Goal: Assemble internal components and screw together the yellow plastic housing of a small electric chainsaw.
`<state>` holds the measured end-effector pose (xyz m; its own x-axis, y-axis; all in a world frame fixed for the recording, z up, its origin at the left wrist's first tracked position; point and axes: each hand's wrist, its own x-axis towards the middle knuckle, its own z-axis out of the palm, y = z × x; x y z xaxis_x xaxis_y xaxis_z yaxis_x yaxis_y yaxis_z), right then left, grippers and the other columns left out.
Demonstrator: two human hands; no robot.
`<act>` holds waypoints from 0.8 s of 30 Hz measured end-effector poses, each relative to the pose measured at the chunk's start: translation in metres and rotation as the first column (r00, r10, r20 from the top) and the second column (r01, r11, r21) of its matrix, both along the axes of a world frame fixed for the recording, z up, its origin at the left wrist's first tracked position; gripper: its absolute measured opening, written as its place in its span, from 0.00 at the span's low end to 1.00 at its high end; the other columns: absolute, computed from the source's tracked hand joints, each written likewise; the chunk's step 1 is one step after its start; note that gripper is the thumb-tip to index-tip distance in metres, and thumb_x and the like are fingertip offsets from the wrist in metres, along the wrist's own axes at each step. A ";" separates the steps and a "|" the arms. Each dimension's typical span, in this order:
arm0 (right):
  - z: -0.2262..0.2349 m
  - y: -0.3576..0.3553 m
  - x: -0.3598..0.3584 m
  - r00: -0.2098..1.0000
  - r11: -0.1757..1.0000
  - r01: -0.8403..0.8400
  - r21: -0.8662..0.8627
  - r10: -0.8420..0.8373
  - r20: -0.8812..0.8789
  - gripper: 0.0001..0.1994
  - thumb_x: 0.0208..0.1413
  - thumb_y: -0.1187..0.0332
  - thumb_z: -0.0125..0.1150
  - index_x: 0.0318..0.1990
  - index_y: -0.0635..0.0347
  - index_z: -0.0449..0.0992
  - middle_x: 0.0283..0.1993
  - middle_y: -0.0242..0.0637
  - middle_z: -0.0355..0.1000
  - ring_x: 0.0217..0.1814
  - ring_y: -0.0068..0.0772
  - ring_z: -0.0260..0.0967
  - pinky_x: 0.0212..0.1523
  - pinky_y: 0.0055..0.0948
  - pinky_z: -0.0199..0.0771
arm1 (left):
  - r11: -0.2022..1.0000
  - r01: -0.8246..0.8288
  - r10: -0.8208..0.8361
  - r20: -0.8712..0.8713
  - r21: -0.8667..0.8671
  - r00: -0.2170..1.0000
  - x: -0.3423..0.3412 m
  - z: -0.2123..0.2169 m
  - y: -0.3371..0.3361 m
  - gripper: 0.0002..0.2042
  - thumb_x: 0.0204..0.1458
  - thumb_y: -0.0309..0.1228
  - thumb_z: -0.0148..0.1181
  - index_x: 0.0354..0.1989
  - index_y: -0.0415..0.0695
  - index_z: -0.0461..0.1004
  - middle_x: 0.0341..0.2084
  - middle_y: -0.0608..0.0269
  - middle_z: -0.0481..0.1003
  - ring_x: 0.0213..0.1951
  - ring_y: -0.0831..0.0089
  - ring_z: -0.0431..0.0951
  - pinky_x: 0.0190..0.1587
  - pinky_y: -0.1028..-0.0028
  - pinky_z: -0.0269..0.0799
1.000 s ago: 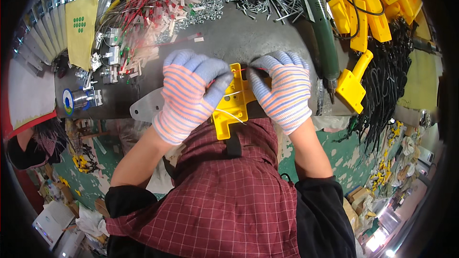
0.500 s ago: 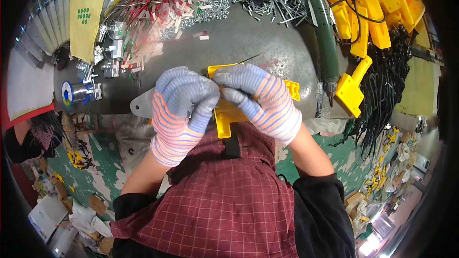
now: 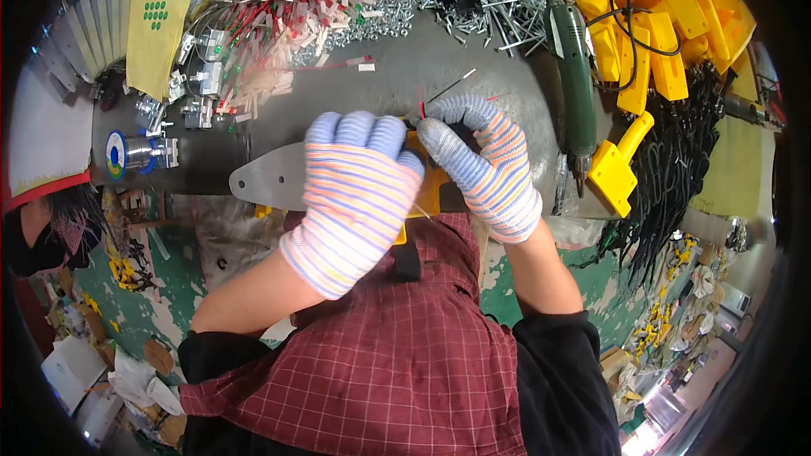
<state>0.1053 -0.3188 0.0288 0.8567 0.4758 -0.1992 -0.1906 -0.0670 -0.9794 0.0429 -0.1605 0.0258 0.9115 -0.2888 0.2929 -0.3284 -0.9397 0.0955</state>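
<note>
Both hands wear striped knit gloves and meet over the near edge of the worktable. My right hand (image 3: pixel 486 169) pinches thin black and red wires (image 3: pixel 448 88) between thumb and forefinger; the black one ends in a pale tip. Beside it, my left hand (image 3: pixel 359 190) is closed, knuckles up, its fingertips bent down out of sight, so whatever it grips is hidden. Beneath the hands lies a yellow plastic housing (image 3: pixel 432 190), mostly covered. A flat grey metal blade with holes (image 3: pixel 269 176) sticks out to the left from under my left hand.
A green electric screwdriver (image 3: pixel 573 80) stands right of the hands, near a yellow handle shell (image 3: pixel 614 171). Yellow shells (image 3: pixel 667 25), black cords (image 3: pixel 676 152), screws (image 3: pixel 507 13), red wires (image 3: pixel 279 0) and a solder spool (image 3: pixel 127 154) surround the work spot. Another person's arm (image 3: pixel 34 241) shows at far left.
My left hand has turned knuckles up and covers more of the yellow housing. My right hand has shifted slightly right, and the wires now stand up from its fingertips.
</note>
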 end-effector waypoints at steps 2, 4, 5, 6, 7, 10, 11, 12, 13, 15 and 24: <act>-0.001 -0.001 0.000 1.000 1.000 0.022 -0.018 -0.021 0.013 0.10 0.59 0.70 0.61 0.43 0.67 0.75 0.34 0.31 0.74 0.36 0.16 0.69 0.38 0.21 0.71 | 0.980 0.007 -0.012 -0.022 -0.201 1.000 -0.003 0.000 0.011 0.06 0.42 0.32 0.62 0.29 0.47 0.75 0.36 0.59 0.72 0.40 0.59 0.72 0.47 0.56 0.66; -0.003 0.001 -0.001 0.999 0.998 0.046 -0.050 -0.046 -0.006 0.10 0.59 0.70 0.61 0.43 0.67 0.75 0.34 0.31 0.74 0.36 0.16 0.69 0.37 0.22 0.72 | 0.820 -0.025 -0.035 -0.094 -0.572 0.995 -0.010 -0.012 0.025 0.06 0.46 0.26 0.64 0.32 0.43 0.75 0.37 0.58 0.72 0.41 0.60 0.73 0.49 0.62 0.68; -0.002 0.002 -0.003 0.999 0.998 0.041 -0.047 -0.042 -0.006 0.10 0.59 0.70 0.61 0.43 0.67 0.75 0.34 0.31 0.74 0.36 0.16 0.69 0.37 0.22 0.72 | 0.822 -0.029 -0.031 -0.094 -0.569 0.995 -0.013 -0.015 0.025 0.06 0.46 0.26 0.64 0.32 0.43 0.75 0.37 0.58 0.72 0.41 0.60 0.73 0.49 0.62 0.68; -0.001 0.004 -0.005 0.998 0.997 0.061 -0.055 -0.060 0.019 0.09 0.58 0.70 0.61 0.42 0.66 0.75 0.33 0.32 0.75 0.36 0.18 0.70 0.37 0.23 0.72 | 0.683 -0.112 0.041 -0.115 -0.721 0.992 -0.016 -0.016 0.024 0.06 0.45 0.25 0.65 0.32 0.42 0.76 0.35 0.57 0.73 0.39 0.61 0.74 0.45 0.64 0.69; 0.000 0.005 -0.007 0.996 0.995 0.081 -0.063 -0.079 0.044 0.09 0.58 0.70 0.61 0.42 0.66 0.76 0.33 0.33 0.75 0.36 0.19 0.71 0.37 0.24 0.72 | 0.510 -0.182 0.106 -0.149 -0.841 0.983 -0.017 -0.018 0.022 0.06 0.45 0.23 0.65 0.32 0.40 0.77 0.34 0.57 0.74 0.37 0.62 0.75 0.42 0.67 0.71; -0.002 0.010 -0.013 0.989 0.985 0.000 -0.173 0.026 0.148 0.08 0.55 0.70 0.61 0.38 0.65 0.77 0.32 0.39 0.76 0.34 0.29 0.74 0.37 0.28 0.73 | 0.314 -0.255 0.182 -0.205 -0.915 0.962 -0.013 -0.024 0.014 0.04 0.47 0.23 0.64 0.32 0.38 0.78 0.34 0.57 0.75 0.35 0.65 0.76 0.39 0.71 0.71; -0.002 0.012 -0.014 0.989 0.985 -0.002 -0.173 0.028 0.147 0.08 0.55 0.70 0.61 0.38 0.65 0.77 0.32 0.39 0.76 0.34 0.29 0.74 0.37 0.28 0.73 | 0.295 -0.271 0.196 -0.220 -0.916 0.956 -0.011 -0.024 0.014 0.04 0.48 0.23 0.64 0.32 0.38 0.78 0.34 0.57 0.75 0.35 0.66 0.76 0.39 0.71 0.71; -0.002 0.013 -0.016 0.966 0.976 -0.001 -0.218 0.057 0.252 0.08 0.53 0.70 0.62 0.37 0.65 0.78 0.32 0.41 0.76 0.33 0.34 0.74 0.36 0.30 0.73 | 0.273 -0.281 0.195 -0.233 -0.920 0.953 -0.012 -0.025 0.013 0.04 0.48 0.23 0.64 0.33 0.39 0.79 0.34 0.56 0.74 0.34 0.68 0.76 0.39 0.72 0.72; -0.002 0.014 -0.017 0.932 0.965 0.005 -0.261 0.091 0.352 0.07 0.52 0.70 0.62 0.35 0.65 0.78 0.31 0.44 0.76 0.33 0.39 0.75 0.36 0.32 0.73 | 0.272 -0.283 0.196 -0.235 -0.920 0.952 -0.012 -0.024 0.013 0.04 0.48 0.23 0.64 0.33 0.39 0.79 0.34 0.56 0.74 0.34 0.68 0.76 0.39 0.72 0.72; 0.001 0.017 -0.017 0.943 0.964 0.011 -0.266 0.078 0.323 0.08 0.50 0.69 0.63 0.33 0.64 0.79 0.31 0.46 0.75 0.33 0.46 0.74 0.36 0.35 0.73 | 0.250 -0.261 0.167 -0.224 -0.933 0.960 -0.012 -0.022 0.013 0.04 0.48 0.23 0.64 0.32 0.39 0.79 0.33 0.56 0.74 0.33 0.69 0.77 0.38 0.73 0.73; -0.002 0.020 -0.015 0.928 0.965 -0.005 -0.263 0.102 0.357 0.08 0.49 0.68 0.63 0.32 0.64 0.79 0.31 0.47 0.75 0.33 0.47 0.74 0.36 0.37 0.73 | 0.377 -0.243 0.228 -0.165 -0.894 0.960 -0.009 -0.029 0.013 0.05 0.48 0.25 0.65 0.32 0.39 0.78 0.34 0.56 0.75 0.33 0.69 0.77 0.37 0.72 0.74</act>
